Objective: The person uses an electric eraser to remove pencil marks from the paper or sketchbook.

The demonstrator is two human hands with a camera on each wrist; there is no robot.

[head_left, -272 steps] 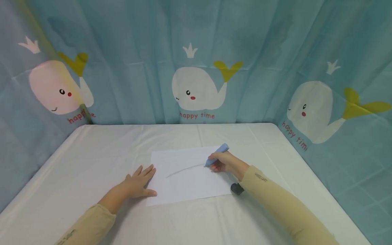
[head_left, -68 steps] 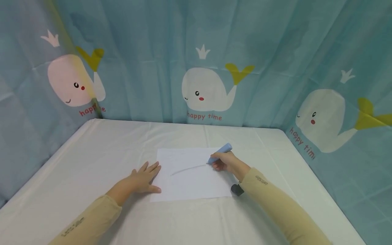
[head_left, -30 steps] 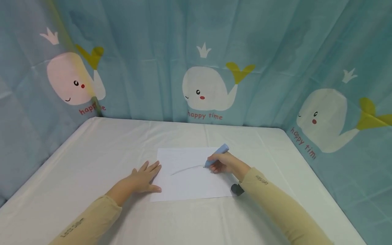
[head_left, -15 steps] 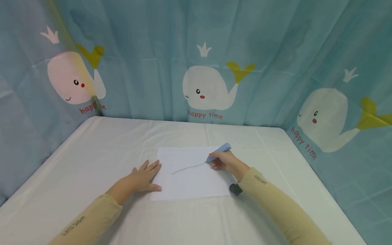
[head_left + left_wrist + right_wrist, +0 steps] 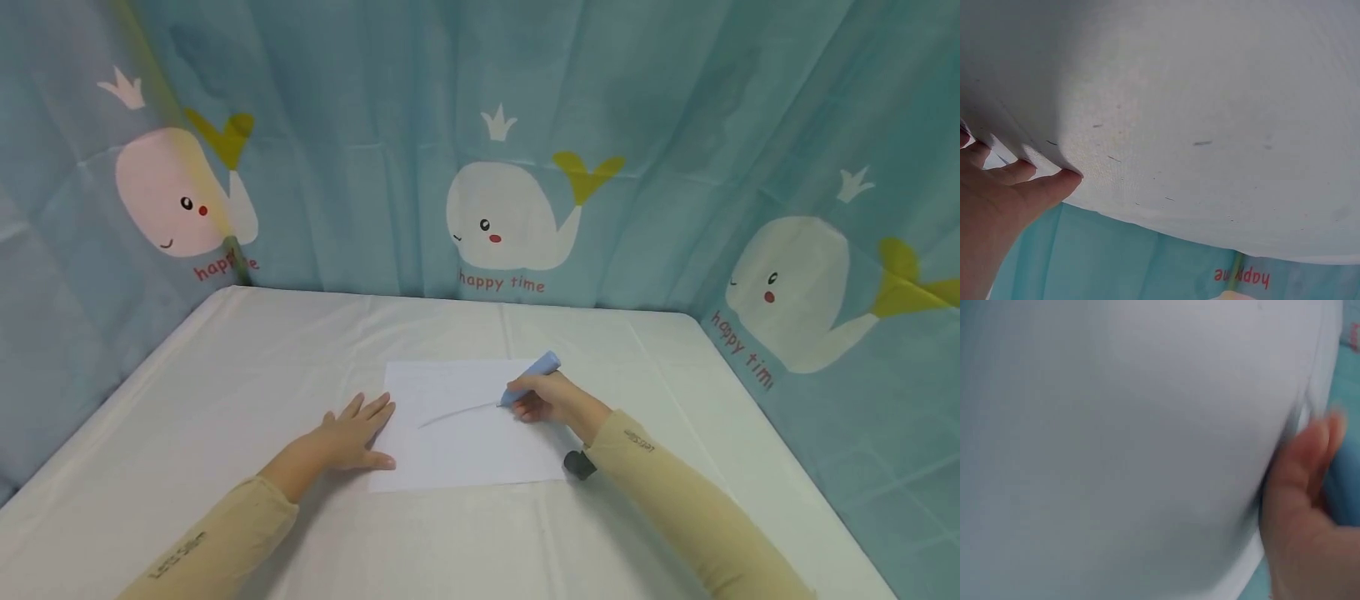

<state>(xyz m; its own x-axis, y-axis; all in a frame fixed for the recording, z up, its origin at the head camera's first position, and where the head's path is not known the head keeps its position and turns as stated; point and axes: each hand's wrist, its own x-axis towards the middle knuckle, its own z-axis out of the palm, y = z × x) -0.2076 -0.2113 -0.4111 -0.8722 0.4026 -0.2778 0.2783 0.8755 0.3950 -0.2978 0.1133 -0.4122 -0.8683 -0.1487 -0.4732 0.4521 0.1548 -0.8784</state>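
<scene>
Right grip [image 5: 546,396] pinches blue pen [image 5: 537,370]; left grip [image 5: 351,437], spread, touches paper [image 5: 457,454]; curtain [image 5: 352,208] reads "happy time".

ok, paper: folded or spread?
Spread. The paper lies flat on the table, no fold showing, left hand at its left edge.

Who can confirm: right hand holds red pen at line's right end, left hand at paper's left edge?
Not red: in the head view, the right hand holds a light-blue pen at the right end of the line, left hand at the left edge of the paper.
</scene>
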